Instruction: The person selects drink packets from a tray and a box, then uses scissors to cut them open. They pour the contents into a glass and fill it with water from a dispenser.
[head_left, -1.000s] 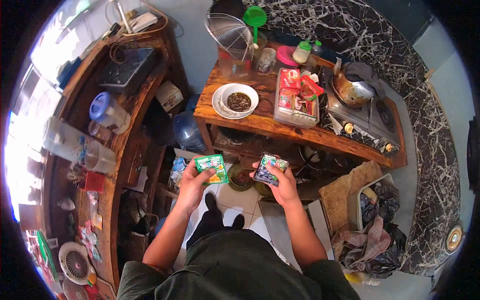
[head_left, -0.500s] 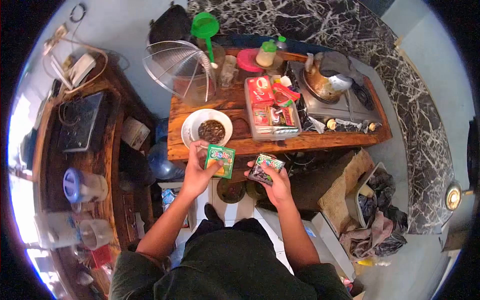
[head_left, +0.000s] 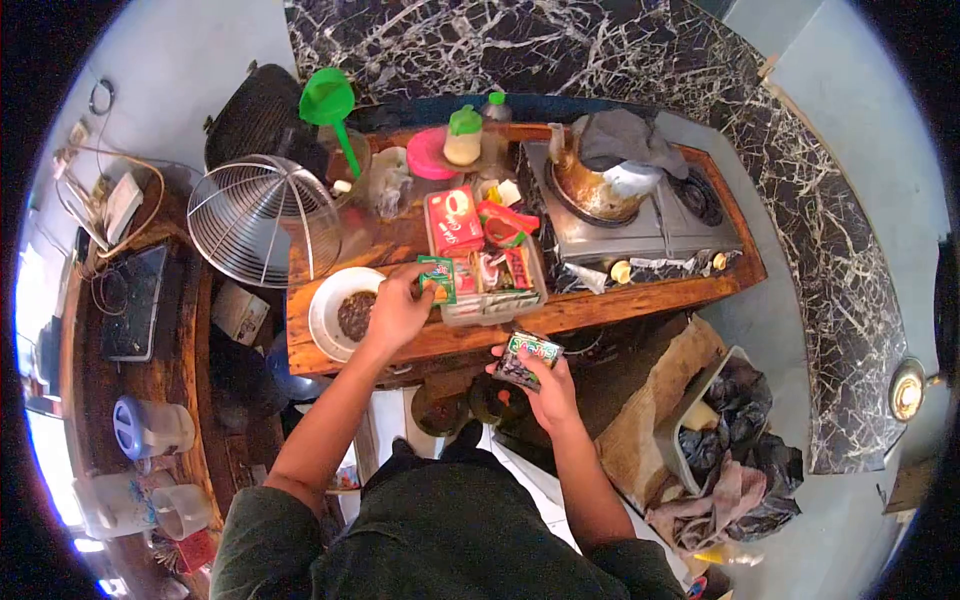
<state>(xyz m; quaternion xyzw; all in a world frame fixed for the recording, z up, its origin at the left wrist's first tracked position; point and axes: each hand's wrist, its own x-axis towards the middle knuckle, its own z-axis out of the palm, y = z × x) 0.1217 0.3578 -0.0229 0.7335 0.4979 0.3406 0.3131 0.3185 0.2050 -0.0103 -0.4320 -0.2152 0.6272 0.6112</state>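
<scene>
My left hand (head_left: pixel 402 312) pinches a green sachet (head_left: pixel 438 279) at the left edge of a clear plastic box (head_left: pixel 490 306) full of packets. In my right hand (head_left: pixel 545 388) are one or more dark sachets (head_left: pixel 524 360), held in front of the counter's edge. A red box (head_left: pixel 454 219) and a red-green packet (head_left: pixel 507 224) lie on top of the plastic box. Left of it, partly behind my left hand, is a white bowl (head_left: pixel 325 318) with dark contents.
A kettle (head_left: pixel 598 185) with a dark cloth stands on the stove (head_left: pixel 640 232). A wire dome (head_left: pixel 262 222), a green funnel (head_left: pixel 328 97) and a green-capped bottle (head_left: pixel 463 138) are at the back left. A bin (head_left: pixel 683 440) with black bags is at the lower right.
My left hand has moved the green sachet up and over to the plastic box. My right hand still holds the dark sachets. The whole view has shifted.
</scene>
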